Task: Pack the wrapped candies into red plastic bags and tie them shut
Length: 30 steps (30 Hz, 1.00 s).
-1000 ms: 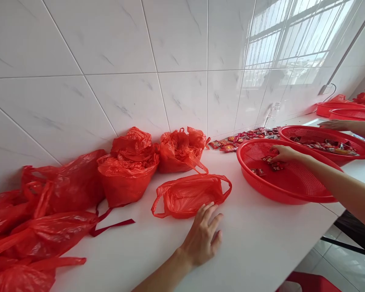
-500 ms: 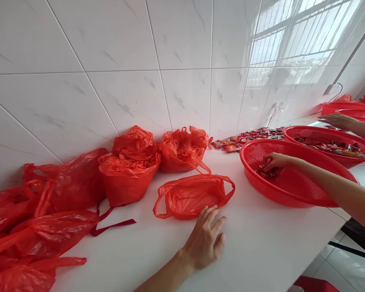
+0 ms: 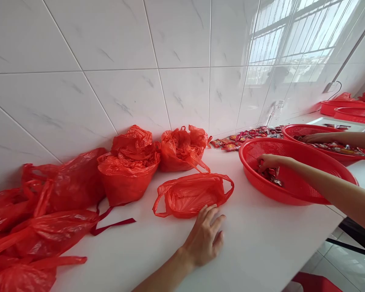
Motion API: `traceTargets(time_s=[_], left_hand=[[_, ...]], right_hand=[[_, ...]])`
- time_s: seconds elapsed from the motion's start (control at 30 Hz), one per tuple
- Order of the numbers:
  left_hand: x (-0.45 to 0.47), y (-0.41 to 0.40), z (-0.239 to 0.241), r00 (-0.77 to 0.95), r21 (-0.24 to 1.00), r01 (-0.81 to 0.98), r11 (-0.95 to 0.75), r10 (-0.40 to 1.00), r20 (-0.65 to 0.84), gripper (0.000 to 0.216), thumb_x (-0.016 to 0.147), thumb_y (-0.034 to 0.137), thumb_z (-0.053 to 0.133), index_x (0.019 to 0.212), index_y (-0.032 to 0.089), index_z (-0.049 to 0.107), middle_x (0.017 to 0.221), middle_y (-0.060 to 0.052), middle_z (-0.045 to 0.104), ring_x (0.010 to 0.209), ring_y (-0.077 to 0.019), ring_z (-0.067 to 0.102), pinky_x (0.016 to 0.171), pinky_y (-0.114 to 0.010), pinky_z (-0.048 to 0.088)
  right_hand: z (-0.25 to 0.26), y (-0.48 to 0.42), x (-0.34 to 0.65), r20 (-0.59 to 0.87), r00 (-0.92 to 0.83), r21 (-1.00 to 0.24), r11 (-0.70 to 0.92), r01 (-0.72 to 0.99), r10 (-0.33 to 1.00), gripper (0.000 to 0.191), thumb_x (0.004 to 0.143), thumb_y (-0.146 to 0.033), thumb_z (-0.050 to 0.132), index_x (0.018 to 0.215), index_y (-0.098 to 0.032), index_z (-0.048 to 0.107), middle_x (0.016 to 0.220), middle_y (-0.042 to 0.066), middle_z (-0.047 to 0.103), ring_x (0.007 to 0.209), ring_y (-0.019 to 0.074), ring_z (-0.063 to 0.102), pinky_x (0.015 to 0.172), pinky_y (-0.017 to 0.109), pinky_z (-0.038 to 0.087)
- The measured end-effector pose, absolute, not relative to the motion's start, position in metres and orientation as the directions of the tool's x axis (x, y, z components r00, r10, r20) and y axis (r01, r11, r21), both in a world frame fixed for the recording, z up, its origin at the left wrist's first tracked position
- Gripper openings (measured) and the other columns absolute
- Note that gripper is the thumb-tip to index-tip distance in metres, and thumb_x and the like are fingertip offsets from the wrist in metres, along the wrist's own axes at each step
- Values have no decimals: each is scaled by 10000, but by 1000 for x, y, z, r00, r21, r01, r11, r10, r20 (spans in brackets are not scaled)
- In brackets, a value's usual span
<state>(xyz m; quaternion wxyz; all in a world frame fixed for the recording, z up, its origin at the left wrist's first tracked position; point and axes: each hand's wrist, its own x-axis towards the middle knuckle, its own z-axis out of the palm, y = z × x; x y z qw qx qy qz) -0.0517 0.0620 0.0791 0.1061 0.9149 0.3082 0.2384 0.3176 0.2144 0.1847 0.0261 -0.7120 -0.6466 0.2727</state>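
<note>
We find the open red bag (image 3: 194, 196) on the white table (image 3: 246, 243), near the perforated basket (image 3: 263, 188) but apart from it. The left hand (image 3: 204, 236) lies slack, digits slightly spread, fingertips at the bag's near rim. The right hand (image 3: 272, 161) is inside the basket, fingers curled over wrapped packets (image 3: 275, 179); we cannot tell whether it grips any.

The head-worn camera sits above the near side of the table (image 3: 255, 243), aimed forward and down. It faces the tiled wall (image 3: 124, 40) behind the table, at close range, and also covers some floor (image 3: 346, 263) right of the table.
</note>
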Motion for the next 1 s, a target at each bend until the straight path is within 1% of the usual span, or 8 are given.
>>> traceTargets(time_s=[0.13, 0.2, 0.27, 0.37, 0.57, 0.7, 0.8, 1.0], left_hand=[[-52, 61, 78, 692, 345, 503, -792, 609, 388, 403, 873, 143, 539, 1275, 158, 564, 1330, -171, 588, 1303, -339, 527, 1086, -597, 478], [-52, 61, 78, 685, 360, 493, -792, 608, 401, 404, 873, 138, 541, 1274, 174, 565, 1329, -160, 591, 1294, -328, 533, 1068, -568, 503], [-52, 61, 78, 679, 382, 478, -791, 608, 411, 408, 872, 130, 536, 1276, 183, 562, 1335, -154, 589, 1294, -312, 535, 1052, -528, 527], [-52, 61, 79, 682, 391, 454, -801, 595, 426, 411, 874, 120, 514, 1279, 174, 550, 1339, -159, 583, 1320, -296, 520, 1052, -490, 538], [-46, 52, 78, 690, 318, 363, -876, 482, 539, 378, 876, 117, 498, 1247, 124, 569, 1383, -193, 542, 1381, -297, 465, 1097, -458, 496], [-43, 46, 78, 686, 280, 337, -899, 438, 580, 344, 883, 133, 489, 1201, 151, 619, 1303, -161, 603, 1277, -266, 551, 1063, -426, 511], [-44, 46, 77, 681, 297, 331, -896, 445, 582, 317, 870, 135, 502, 1149, 158, 653, 1192, -139, 660, 1151, -242, 617, 1002, -392, 539], [-46, 49, 78, 630, 364, 354, -861, 508, 588, 306, 832, 122, 507, 1076, 197, 675, 1061, -97, 707, 994, -216, 666, 893, -364, 566]], right_hand=[[200, 207, 317, -348, -35, -494, -152, 856, 937, 253, 550, -348, 807, 653, -191, 638, 623, 31, 650, 594, 173, 598, 521, 272, 462], [215, 198, 316, -314, -75, -617, -143, 774, 947, 316, 614, -454, 780, 746, -194, 656, 664, 44, 674, 584, 169, 607, 513, 279, 480], [233, 185, 307, -222, -124, -801, -108, 588, 967, 395, 622, -503, 794, 834, -191, 678, 706, 67, 698, 592, 183, 624, 497, 292, 488], [256, 162, 276, -25, -126, -928, 24, 372, 992, 447, 627, -491, 817, 954, -211, 696, 711, 39, 693, 660, 196, 665, 556, 297, 525], [245, 138, 173, 57, -428, -884, 245, 399, 902, 389, 713, -447, 782, 1009, -217, 677, 753, 35, 721, 581, 171, 646, 478, 261, 474], [204, 138, 122, 76, -555, -735, 422, 531, 829, 292, 741, -363, 751, 990, -225, 690, 770, 18, 722, 580, 150, 597, 533, 273, 460], [182, 138, 105, 130, -544, -656, 483, 580, 829, 252, 785, -402, 718, 954, -220, 674, 709, 6, 683, 597, 156, 576, 576, 283, 437], [161, 137, 100, 190, -402, -784, 384, 487, 896, 314, 907, -532, 560, 850, -228, 617, 597, -23, 616, 540, 145, 529, 567, 277, 430]])
